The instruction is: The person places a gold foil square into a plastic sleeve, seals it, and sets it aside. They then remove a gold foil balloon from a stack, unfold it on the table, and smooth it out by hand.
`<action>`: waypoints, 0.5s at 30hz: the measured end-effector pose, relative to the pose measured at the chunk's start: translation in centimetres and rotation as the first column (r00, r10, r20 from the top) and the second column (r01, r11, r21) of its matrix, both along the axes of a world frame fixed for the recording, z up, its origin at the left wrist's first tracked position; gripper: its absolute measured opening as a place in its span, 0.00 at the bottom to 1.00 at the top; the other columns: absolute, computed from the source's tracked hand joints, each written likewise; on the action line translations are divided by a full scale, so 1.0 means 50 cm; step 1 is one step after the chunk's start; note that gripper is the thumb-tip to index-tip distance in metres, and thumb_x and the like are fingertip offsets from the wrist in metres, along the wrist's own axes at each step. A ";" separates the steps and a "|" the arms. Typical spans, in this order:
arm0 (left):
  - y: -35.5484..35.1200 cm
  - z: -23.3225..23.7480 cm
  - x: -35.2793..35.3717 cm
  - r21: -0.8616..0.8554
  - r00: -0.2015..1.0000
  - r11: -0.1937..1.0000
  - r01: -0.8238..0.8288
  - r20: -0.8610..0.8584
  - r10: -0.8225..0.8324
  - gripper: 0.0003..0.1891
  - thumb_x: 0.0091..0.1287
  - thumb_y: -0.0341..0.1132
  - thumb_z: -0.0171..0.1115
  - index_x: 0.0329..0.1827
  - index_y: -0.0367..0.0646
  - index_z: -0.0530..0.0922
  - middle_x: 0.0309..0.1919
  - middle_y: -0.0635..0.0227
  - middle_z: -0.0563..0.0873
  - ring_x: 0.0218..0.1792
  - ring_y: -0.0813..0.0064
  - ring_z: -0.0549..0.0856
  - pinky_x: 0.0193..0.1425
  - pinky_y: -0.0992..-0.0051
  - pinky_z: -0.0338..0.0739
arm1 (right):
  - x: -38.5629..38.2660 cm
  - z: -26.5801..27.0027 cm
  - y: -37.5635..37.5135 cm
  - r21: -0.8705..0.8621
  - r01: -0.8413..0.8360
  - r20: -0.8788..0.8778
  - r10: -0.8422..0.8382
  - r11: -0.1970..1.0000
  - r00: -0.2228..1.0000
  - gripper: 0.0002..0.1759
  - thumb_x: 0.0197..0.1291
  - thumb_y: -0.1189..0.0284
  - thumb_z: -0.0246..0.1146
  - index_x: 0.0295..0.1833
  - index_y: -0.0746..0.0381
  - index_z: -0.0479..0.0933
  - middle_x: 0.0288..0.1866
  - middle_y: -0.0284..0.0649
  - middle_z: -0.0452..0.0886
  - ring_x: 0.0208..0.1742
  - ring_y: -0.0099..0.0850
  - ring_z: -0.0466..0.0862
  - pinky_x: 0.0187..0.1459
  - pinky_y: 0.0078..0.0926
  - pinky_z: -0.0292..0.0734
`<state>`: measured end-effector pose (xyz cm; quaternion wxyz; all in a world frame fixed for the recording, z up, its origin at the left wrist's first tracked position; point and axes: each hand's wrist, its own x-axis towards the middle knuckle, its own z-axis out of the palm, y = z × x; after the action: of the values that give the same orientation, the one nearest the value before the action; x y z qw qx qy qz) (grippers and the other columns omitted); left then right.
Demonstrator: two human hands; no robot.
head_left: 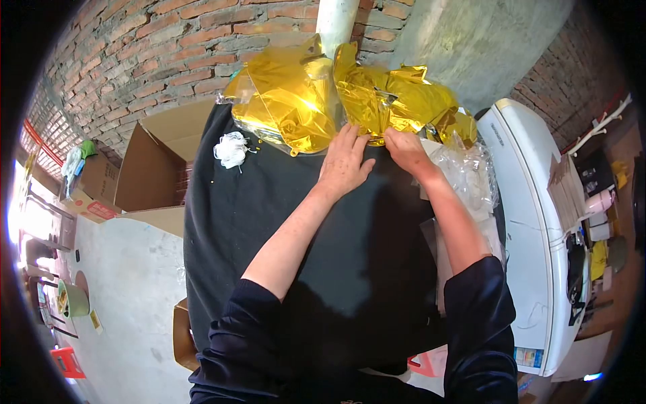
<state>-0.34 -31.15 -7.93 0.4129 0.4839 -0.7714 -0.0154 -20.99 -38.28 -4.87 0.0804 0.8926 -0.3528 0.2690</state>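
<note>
Head view: two bare forearms in pushed-up dark sleeves reach forward over a table covered in black cloth [256,195].
Gold foil [360,101]: shiny, crumpled sheets heaped along the table's far edge, ahead of both hands.
Left hand [346,163]: loosely open, palm down, fingers nearly straight and thumb spread aside; fingertips touch the foil's near edge.
Right hand [408,153]: just beside the left, fingers bent, fingertips at the same edge; I cannot tell whether they pinch the foil.
White string [231,149]: a loose tangle on the cloth, left of the foil.
Clear plastic [464,176]: crinkled wrapping on the table's right side, near the right forearm.
Surroundings: open cardboard box [149,165] at left, white appliance [528,175] at right, brick wall [182,57] behind.
</note>
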 end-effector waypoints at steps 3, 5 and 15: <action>0.001 0.001 -0.001 0.002 1.000 1.000 0.012 0.020 -0.012 0.32 0.65 0.41 0.74 0.71 0.39 0.76 0.75 0.47 0.71 0.79 0.45 0.66 0.81 0.50 0.64 | 0.007 0.013 0.006 0.151 0.067 0.157 -0.091 0.986 0.983 0.11 0.70 0.70 0.63 0.35 0.65 0.76 0.30 0.52 0.81 0.34 0.52 0.84 0.37 0.49 0.75; 0.003 0.003 -0.001 -0.005 0.999 1.000 0.013 0.034 -0.012 0.33 0.65 0.41 0.74 0.71 0.39 0.75 0.76 0.47 0.70 0.80 0.46 0.65 0.81 0.50 0.64 | 0.009 0.022 0.006 0.228 0.098 0.215 -0.148 0.969 0.965 0.12 0.70 0.69 0.64 0.34 0.64 0.75 0.28 0.51 0.80 0.32 0.50 0.83 0.35 0.47 0.74; 0.018 0.017 -0.005 -0.055 0.974 0.998 -0.044 0.220 0.055 0.29 0.71 0.48 0.67 0.69 0.39 0.77 0.80 0.51 0.67 0.84 0.49 0.57 0.83 0.49 0.61 | 0.012 0.026 -0.028 0.378 0.331 0.132 -0.405 0.865 0.905 0.19 0.69 0.56 0.65 0.36 0.62 0.78 0.31 0.50 0.84 0.36 0.52 0.84 0.40 0.48 0.76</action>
<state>-0.58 -30.24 -7.08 0.3366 0.4912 -0.8005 0.0681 -20.40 -39.66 -3.56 -0.0650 0.7754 -0.5654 0.2736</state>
